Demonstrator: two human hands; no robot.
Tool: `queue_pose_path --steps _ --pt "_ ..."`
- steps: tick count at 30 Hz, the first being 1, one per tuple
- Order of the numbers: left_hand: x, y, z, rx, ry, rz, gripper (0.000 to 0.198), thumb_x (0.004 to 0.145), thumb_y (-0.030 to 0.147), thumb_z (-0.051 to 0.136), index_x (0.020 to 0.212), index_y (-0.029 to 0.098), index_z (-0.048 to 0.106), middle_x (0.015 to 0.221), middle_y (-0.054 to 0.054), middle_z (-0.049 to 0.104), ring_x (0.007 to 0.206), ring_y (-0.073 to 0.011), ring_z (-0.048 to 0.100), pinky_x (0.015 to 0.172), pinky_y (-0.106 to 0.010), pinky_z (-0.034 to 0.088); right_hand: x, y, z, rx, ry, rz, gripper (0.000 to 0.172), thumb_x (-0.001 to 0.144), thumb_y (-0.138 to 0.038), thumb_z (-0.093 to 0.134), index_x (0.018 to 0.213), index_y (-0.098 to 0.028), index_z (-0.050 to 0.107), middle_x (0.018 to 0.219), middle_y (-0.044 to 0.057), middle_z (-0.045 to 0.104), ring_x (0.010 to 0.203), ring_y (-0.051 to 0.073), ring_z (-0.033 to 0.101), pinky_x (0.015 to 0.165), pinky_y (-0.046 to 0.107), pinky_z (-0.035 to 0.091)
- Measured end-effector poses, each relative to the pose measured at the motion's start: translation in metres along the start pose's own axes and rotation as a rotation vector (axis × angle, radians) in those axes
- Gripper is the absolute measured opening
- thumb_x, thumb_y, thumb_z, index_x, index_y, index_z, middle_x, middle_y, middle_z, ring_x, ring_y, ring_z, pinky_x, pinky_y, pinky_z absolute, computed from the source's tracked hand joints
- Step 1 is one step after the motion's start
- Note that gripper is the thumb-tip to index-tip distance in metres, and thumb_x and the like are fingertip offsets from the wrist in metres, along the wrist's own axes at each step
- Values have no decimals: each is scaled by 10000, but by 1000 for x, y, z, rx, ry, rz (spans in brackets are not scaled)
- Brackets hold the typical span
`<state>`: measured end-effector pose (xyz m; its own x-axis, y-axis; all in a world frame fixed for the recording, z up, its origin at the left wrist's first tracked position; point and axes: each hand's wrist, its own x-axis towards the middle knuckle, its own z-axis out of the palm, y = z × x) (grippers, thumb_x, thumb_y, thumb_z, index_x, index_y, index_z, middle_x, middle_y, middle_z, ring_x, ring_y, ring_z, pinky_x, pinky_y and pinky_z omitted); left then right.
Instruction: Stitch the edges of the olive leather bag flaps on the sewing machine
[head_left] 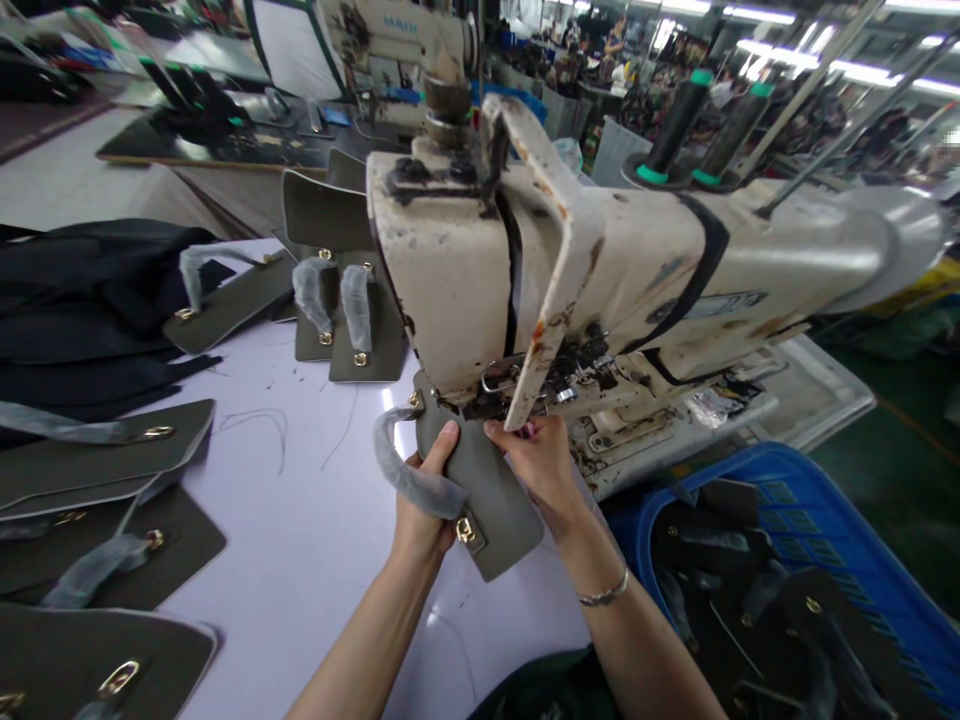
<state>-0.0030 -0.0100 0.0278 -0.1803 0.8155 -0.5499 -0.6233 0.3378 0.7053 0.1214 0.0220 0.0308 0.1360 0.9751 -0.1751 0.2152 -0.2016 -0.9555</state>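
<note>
A dark olive bag flap point(499, 505) lies tilted under the head of the sewing machine point(450, 260). Its carry handle point(412, 475) is wrapped in clear plastic and fixed by gold-coloured metal fittings. My left hand point(427, 505) grips the flap from the left, thumb on top, with the handle arching over the hand. On the flap's right edge, close to the needle area, my right hand point(544, 460) pinches the material; some fingertips are hidden behind the machine's guard bar. Something small and pink shows by those fingers, too small to name. The needle itself is hidden.
Similar flaps with wrapped handles stand on the white table point(300, 500) behind and lie in a stack point(180, 530) at left. Dark fabric pieces point(90, 300) are piled beyond. A blue basket point(810, 490) holding more flaps is at right. Thread cones point(679, 125) stand behind the machine.
</note>
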Motion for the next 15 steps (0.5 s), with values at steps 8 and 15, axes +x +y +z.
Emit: queue_pose_path --steps 8,15 --pt "6 10 -2 52 -77 -61 348 740 292 823 1013 111 706 796 -90 765 694 -250 751 662 -318 645 -3 -4 3 -22 52 22 379 727 -400 743 490 -161 567 474 -44 421 485 89 388 471 226 267" --pt "16 14 -3 147 -71 -38 401 689 305 833 1019 136 682 752 -63 756 689 -259 750 616 -318 636 -2 0 6 -32 74 19 342 728 -393 748 509 -159 628 469 -34 485 490 105 445 485 232 290"
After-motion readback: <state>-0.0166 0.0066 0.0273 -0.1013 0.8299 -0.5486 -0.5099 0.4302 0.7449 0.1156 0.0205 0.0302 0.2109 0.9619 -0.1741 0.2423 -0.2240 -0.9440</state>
